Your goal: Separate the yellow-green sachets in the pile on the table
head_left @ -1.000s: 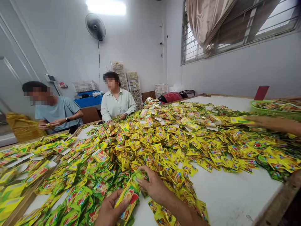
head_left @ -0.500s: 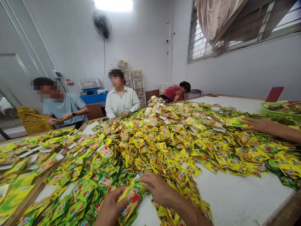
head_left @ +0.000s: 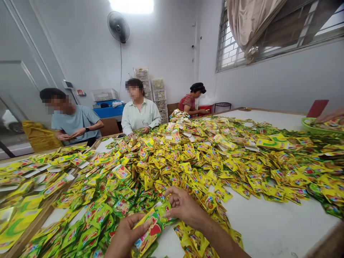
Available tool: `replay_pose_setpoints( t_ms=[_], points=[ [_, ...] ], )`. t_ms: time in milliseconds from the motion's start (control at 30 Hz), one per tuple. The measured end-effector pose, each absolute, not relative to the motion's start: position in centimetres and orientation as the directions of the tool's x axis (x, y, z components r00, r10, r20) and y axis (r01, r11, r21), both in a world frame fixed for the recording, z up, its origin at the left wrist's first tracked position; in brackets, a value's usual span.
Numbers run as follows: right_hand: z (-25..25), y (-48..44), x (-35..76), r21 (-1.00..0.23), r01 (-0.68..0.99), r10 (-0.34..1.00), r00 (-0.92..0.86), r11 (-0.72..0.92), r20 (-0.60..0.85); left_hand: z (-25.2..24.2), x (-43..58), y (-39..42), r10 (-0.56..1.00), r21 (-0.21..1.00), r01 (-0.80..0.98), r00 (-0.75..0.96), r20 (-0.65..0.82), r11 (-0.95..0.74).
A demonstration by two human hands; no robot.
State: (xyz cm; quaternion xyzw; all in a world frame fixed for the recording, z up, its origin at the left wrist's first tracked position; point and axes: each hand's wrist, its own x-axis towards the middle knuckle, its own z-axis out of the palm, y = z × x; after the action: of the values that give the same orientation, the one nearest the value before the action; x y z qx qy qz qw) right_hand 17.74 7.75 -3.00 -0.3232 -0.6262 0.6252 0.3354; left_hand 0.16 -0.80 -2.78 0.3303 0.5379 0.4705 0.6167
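Note:
Near the bottom centre, my left hand [head_left: 129, 234] grips a yellow box [head_left: 147, 231] with a red fruit picture, thumb on its front. At the box's upper end, my right hand [head_left: 181, 206] pinches a small green packet [head_left: 163, 211] between thumb and fingers. The packet touches the box's end; whether part of it is inside cannot be made out. Around both hands lie green packets [head_left: 91, 225] on the left and a heap of yellow packets [head_left: 172, 163] ahead.
Flattish yellow boxes [head_left: 20, 224] lie left of a wooden strip [head_left: 44, 222]. The white table [head_left: 268, 222] shows at right. A green basket [head_left: 309, 125] stands far right, with another person's hand [head_left: 331, 116] over it. Three people [head_left: 141, 113] work across the table.
My right hand has turned and now shows a green packet at the box's end. The person in red has straightened up. The other person's hand at right has moved back to the basket.

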Motion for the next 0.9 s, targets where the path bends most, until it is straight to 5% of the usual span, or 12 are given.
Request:
replay_pose_setpoints(
  t_ms=[200, 633, 900],
  points=[
    [-3.5, 6.5, 16.7, -0.984, 0.100, 0.840, -0.538, 0.149, 0.072, -3.2, -0.1, -0.8, 0.940, 0.931, -0.141, -0.004, -0.341, 0.337],
    [-3.1, 4.8, 16.2, -0.945, 0.162, 0.831, -0.534, 0.283, 0.157, -2.1, 0.3, -1.1, 0.923, 0.878, -0.295, 0.043, -0.381, 0.376],
    [-2.8, 4.4, 16.2, -0.998, -0.053, 0.844, -0.535, 0.015, 0.041, -1.9, 0.5, -0.9, 0.942, 0.900, -0.344, -0.105, -0.319, 0.266]
  ],
)
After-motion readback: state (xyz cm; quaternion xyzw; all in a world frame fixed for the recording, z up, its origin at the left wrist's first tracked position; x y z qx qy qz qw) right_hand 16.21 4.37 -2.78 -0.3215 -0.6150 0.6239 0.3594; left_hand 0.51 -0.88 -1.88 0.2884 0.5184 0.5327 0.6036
